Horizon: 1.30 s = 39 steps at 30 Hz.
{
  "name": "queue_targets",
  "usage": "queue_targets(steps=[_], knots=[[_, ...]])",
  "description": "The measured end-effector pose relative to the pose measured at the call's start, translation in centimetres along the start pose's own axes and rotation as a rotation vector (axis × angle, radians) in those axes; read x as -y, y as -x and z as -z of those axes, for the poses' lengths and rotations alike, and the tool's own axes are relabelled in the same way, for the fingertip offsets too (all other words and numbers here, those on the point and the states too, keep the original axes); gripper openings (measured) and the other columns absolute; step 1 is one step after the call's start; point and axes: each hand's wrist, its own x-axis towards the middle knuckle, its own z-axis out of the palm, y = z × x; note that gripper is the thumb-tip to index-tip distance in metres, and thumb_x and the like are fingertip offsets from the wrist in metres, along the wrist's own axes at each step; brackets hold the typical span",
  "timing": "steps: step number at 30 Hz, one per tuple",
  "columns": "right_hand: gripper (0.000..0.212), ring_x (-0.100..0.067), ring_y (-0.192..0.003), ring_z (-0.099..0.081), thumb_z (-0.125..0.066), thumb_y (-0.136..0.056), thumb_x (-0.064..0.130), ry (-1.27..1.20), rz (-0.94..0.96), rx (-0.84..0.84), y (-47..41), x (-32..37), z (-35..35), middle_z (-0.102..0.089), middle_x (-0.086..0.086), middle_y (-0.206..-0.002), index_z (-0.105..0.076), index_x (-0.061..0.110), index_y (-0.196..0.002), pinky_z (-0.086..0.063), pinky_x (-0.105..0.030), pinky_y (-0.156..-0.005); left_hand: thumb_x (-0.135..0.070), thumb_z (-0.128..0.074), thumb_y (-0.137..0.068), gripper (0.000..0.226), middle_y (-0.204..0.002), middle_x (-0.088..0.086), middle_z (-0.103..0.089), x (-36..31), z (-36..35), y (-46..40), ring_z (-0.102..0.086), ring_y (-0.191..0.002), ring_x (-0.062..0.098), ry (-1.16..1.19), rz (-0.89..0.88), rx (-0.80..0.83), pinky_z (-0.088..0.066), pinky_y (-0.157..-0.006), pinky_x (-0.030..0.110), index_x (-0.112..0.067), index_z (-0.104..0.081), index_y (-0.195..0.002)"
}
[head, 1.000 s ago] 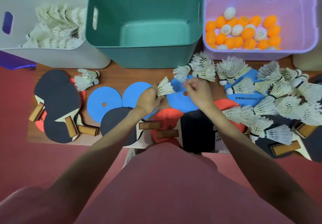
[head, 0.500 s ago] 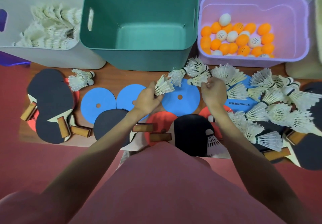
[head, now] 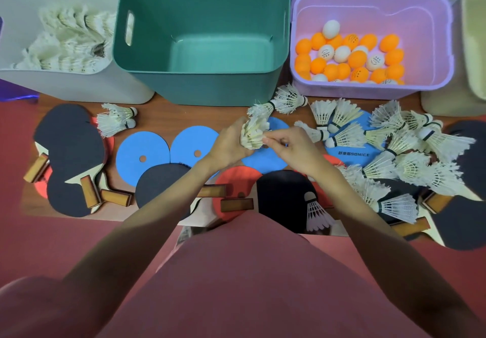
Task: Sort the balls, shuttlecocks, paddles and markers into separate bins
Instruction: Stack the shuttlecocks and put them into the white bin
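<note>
My left hand (head: 228, 146) grips a white shuttlecock stack (head: 253, 134) over the blue discs. My right hand (head: 292, 146) pinches the same stack from the right side. Several loose shuttlecocks (head: 399, 151) lie heaped to the right, and two more (head: 115, 120) lie at the left. The white bin (head: 65, 82) at the back left holds stacked shuttlecocks. The teal bin (head: 202, 88) in the middle holds nothing. Orange and white balls (head: 349, 59) fill the purple bin (head: 368, 90). Black and red paddles (head: 71, 159) lie left, centre (head: 284, 195) and right.
Blue round markers (head: 143, 153) lie flat between the paddles. A beige bin (head: 473, 38) shows at the right edge. The low wooden table (head: 168, 119) sits on red floor (head: 15, 232). My pink-clad lap fills the bottom of the view.
My right hand picked up a shuttlecock from beside the pile and brought it left to the one in my left hand; both hands now meet on the stack.
</note>
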Motion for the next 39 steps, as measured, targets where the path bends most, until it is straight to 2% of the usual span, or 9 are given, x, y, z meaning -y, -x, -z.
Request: queue_targets(steps=[4,8,11,15,18,22,28,33,39], knots=[[0.03,-0.005,-0.051,-0.046,-0.053,-0.096,0.029,-0.111,-0.047,-0.115,-1.2,0.4,0.7,-0.049,0.009,-0.051,-0.068,0.014,-0.075,-0.043,-0.026,-0.057,-0.017,-0.074,-0.064,0.037,-0.076,-0.009,-0.056,0.3,0.2,0.2,-0.052,-0.07,0.014,0.134,0.058,-0.081,-0.043,-0.062,0.031,-0.014,-0.05,-0.093],[0.046,-0.025,-0.047,-0.047,-0.053,-0.093,0.029,0.096,-0.268,-0.459,-3.9,-1.8,2.0,-0.049,-0.011,-0.049,-0.053,-0.001,-0.058,-0.044,-0.038,-0.054,-0.004,-0.076,-0.067,0.037,-0.076,-0.004,-0.057,0.3,0.7,0.7,-0.052,-0.071,0.014,0.206,0.085,-0.132,-0.044,-0.062,0.032,-0.022,-0.047,-0.082],[0.056,-0.017,-0.04,-0.032,-0.057,-0.089,0.038,0.241,-0.449,-0.386,-5.6,-2.9,2.6,-0.033,-0.002,-0.043,-0.033,0.011,-0.046,-0.03,-0.027,-0.047,-0.006,-0.077,-0.065,0.041,-0.072,-0.007,-0.052,-0.1,1.0,1.1,-0.048,-0.068,0.014,0.235,0.076,-0.145,-0.04,-0.059,0.027,-0.026,-0.043,-0.077],[0.046,-0.024,-0.05,-0.04,-0.056,-0.088,0.025,0.315,-0.529,-0.323,-6.9,-3.8,2.5,-0.035,-0.002,-0.05,-0.033,0.013,-0.05,-0.031,-0.027,-0.05,-0.015,-0.074,-0.059,0.039,-0.083,0.008,-0.059,-0.2,1.0,1.7,-0.053,-0.076,0.017,0.289,0.071,-0.163,-0.044,-0.063,0.031,-0.006,-0.053,-0.091],[0.039,-0.024,-0.06,-0.043,-0.051,-0.086,0.016,0.345,-0.534,-0.341,-6.3,-3.8,2.7,-0.032,-0.002,-0.054,-0.028,0.014,-0.055,-0.021,-0.025,-0.044,-0.017,-0.073,-0.058,0.046,-0.089,0.018,-0.063,0.2,0.9,1.9,-0.055,-0.078,0.02,0.283,0.093,-0.182,-0.048,-0.066,0.039,0.0,-0.053,-0.096],[0.038,-0.014,-0.045,-0.023,-0.047,-0.085,0.012,0.116,-0.351,-0.42,-3.7,-1.3,3.5,-0.024,-0.002,-0.049,-0.025,0.014,-0.053,-0.014,-0.025,-0.046,-0.014,-0.075,-0.06,0.045,-0.089,0.009,-0.062,1.1,0.9,2.2,-0.057,-0.08,0.02,0.278,0.129,-0.177,-0.05,-0.07,0.041,-0.009,-0.051,-0.097],[0.039,-0.007,-0.042,-0.021,-0.045,-0.09,0.0,-0.325,-0.251,-0.071,0.0,2.2,4.0,-0.022,-0.002,-0.054,-0.029,0.015,-0.057,-0.018,-0.02,-0.043,0.005,-0.076,-0.067,0.045,-0.076,-0.01,-0.054,-0.1,0.5,2.2,-0.051,-0.067,0.005,0.279,0.111,-0.114,-0.039,-0.057,0.009,-0.013,-0.048,-0.097],[0.036,-0.01,-0.049,-0.027,-0.048,-0.085,0.007,-0.053,-0.236,0.028,0.5,1.6,1.4,-0.03,0.0,-0.052,-0.03,0.015,-0.054,-0.021,-0.029,-0.053,0.004,-0.074,-0.064,0.05,-0.074,-0.012,-0.056,-1.1,-0.2,1.9,-0.049,-0.064,0.004,0.278,0.01,0.0,-0.042,-0.061,0.023,-0.029,-0.05,-0.092],[0.046,-0.005,-0.038,-0.036,-0.043,-0.1,0.029,-0.264,-0.325,-0.071,1.6,1.2,1.3,-0.043,0.003,-0.045,-0.051,0.011,-0.058,-0.032,-0.02,-0.046,0.014,-0.07,-0.065,0.053,-0.075,-0.006,-0.056,-1.0,-0.4,2.2,-0.049,-0.065,0.004,0.417,0.045,0.035,-0.042,-0.059,0.019,-0.028,-0.054,-0.094]])
